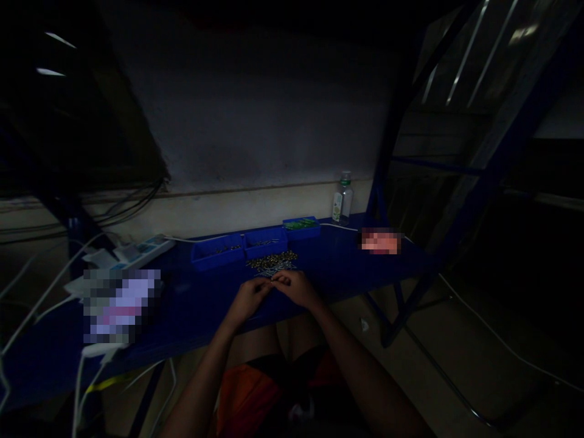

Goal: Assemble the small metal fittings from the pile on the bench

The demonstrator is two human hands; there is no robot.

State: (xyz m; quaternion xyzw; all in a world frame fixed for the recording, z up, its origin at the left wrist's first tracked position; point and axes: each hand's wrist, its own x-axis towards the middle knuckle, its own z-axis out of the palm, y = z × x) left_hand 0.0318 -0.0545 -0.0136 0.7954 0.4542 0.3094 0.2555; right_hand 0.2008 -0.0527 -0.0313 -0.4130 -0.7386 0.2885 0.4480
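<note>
My left hand (250, 299) and my right hand (295, 287) meet at the fingertips above the front part of the blue table. Both are closed in a pinch, and whatever they hold is too small and dark to name. Just beyond the fingers lies a loose pile of small brass-coloured pieces (269, 260). Thin silver pins or screws (274, 269) are spread on its near side, close to my right fingertips.
Behind the pile stand a left blue bin (218, 258), a middle blue bin (264, 248) and a right blue bin (302, 232) with green pieces. A clear bottle (345, 204) stands by the wall. A power strip (148, 250) with white cables lies left on the blue table (191, 310).
</note>
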